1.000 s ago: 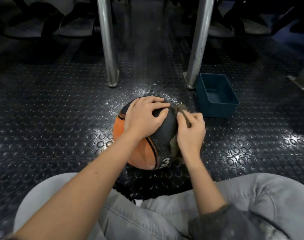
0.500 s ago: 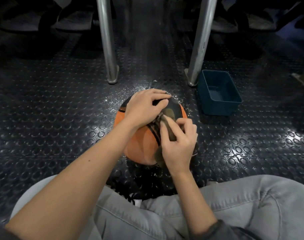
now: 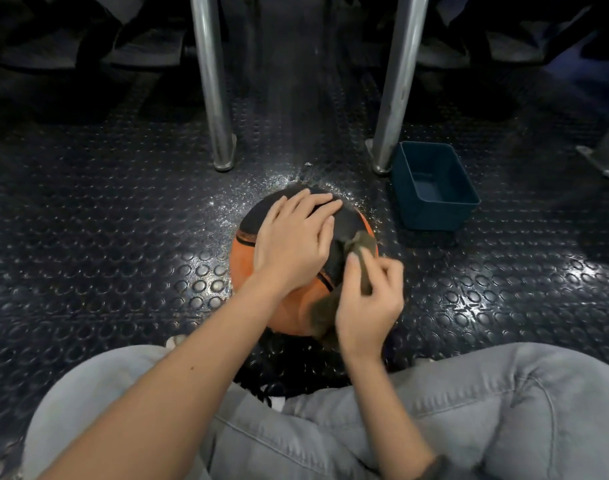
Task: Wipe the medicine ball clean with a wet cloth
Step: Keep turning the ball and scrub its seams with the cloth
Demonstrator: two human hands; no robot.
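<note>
An orange and black medicine ball (image 3: 245,268) sits on the studded black floor in front of my crossed legs. My left hand (image 3: 296,244) lies flat on top of the ball, fingers spread over its black panel. My right hand (image 3: 368,303) grips a dark olive cloth (image 3: 360,242) and holds it against the ball's right side. The right hand is blurred. One end of the cloth sticks up past my fingers and another hangs below my palm. Both hands hide much of the ball.
A dark teal plastic tub (image 3: 434,187) stands on the floor right of the ball. Two metal poles (image 3: 213,98) (image 3: 396,84) rise behind the ball. Wet specks glint on the floor (image 3: 123,237) around the ball. My knees in grey jeans (image 3: 469,410) fill the bottom.
My right hand with the cloth went from the ball's right side up across the black panel, then down and right again. My left hand has flattened on top of the ball.
</note>
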